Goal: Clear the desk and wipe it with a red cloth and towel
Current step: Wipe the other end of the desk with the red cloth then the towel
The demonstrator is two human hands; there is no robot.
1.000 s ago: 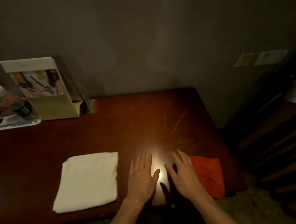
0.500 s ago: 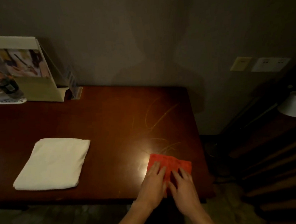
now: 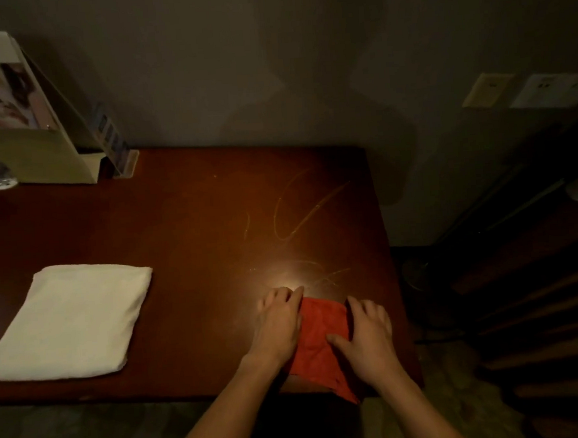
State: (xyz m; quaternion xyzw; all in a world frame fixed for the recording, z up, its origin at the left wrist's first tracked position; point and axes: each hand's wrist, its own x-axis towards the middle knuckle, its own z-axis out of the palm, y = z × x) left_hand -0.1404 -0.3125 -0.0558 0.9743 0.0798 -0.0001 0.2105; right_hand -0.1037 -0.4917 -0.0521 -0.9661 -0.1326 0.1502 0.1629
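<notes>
Right now the work looks to be at the point where the red cloth (image 3: 318, 340) is being readied for wiping, judging by how both hands sit on it near the front right corner of the surface (image 3: 192, 232). The left hand (image 3: 277, 325) lies over the cloth's left edge with its fingers bent, and the right hand (image 3: 365, 333) covers the right edge with the thumb laid across the fabric; the light is dim, so I cannot tell whether the fingers pinch the cloth or only press it flat. One corner of the cloth hangs over the front edge.

Faint curved streaks (image 3: 294, 215) show on the wood beyond the hands. I would judge the next move to call for a firm hold on the cloth and broad strokes over those marks, keeping the loose corner gathered in.

A folded white towel (image 3: 70, 319) lies well apart at the left, untouched.

As for containers, a cream display holder (image 3: 42, 157) stands at the back left with a printed leaflet (image 3: 2, 95) upright in it, and just beside it a clear stand (image 3: 113, 142) holds something too blurred to name.
</notes>
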